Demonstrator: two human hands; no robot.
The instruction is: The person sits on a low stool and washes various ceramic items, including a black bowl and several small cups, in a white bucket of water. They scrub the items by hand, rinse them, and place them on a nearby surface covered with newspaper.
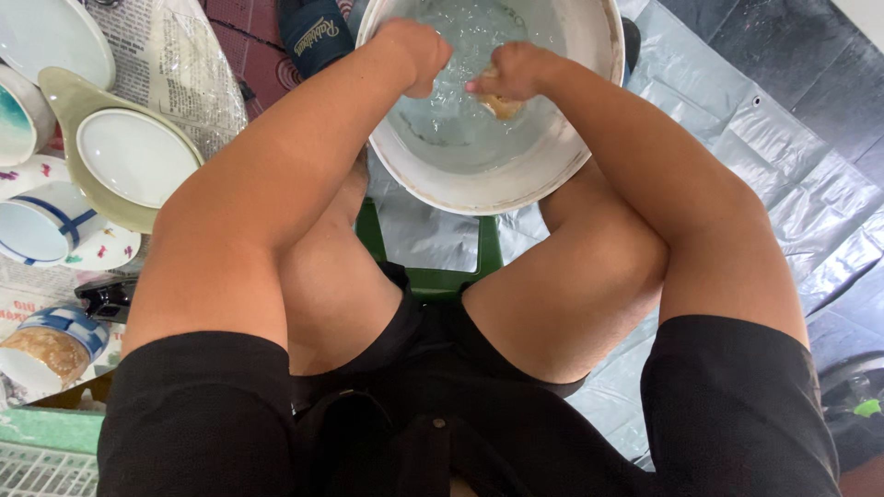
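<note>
Looking down from the head camera, the person sits on a low green stool (440, 267) with knees spread, both arms reaching forward into a large white basin (516, 179) that rests on a grey plastic sheet (792, 184) between the feet. The basin holds clear, rippled water. The left hand (416, 51) is clenched into a fist just above the water near the basin's far-left side — whether anything sits inside the fist cannot be told. The right hand (516, 72) is curled around a yellowish sponge (502, 106), which pokes out beneath the fingers at the water's surface, near the middle of the basin. The two hands are just beside each other, not touching. To the left of the person, on newspaper, stands crockery: a pale green dish with a white plate (133, 156) lying in it, a white bowl with blue stripes (41, 225) beside it, and nearer the camera a blue-and-white bowl (51, 350) with brownish residue inside — all well apart from the basin. A dark bag (315, 32) lies just beyond the basin's rim at upper left.
</note>
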